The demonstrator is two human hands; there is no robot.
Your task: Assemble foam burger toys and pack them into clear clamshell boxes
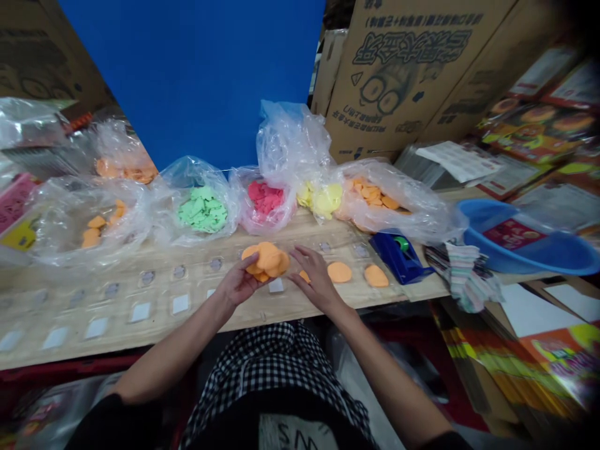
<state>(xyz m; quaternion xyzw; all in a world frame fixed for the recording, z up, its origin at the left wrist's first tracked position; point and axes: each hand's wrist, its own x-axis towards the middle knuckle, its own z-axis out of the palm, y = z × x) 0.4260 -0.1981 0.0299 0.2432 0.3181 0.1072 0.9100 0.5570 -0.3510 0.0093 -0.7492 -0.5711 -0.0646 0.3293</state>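
My left hand (240,282) is closed round a stack of orange round pieces (267,259), held just above the wooden board (154,325). Fingers down, my right hand (315,275) rests on the board over another orange piece (304,275) that is partly hidden. Two more orange discs (339,272) (375,275) lie flat on the board to the right of that hand. Small square white and grey tabs (180,304) sit in rows along the board.
Clear bags at the back hold orange (100,226), green (202,210), red (265,197), yellow (323,199) and orange (375,194) pieces. A blue tape dispenser (399,256), a striped cloth (464,275) and a blue basin (529,240) lie to the right. Cardboard boxes (407,69) stand behind.
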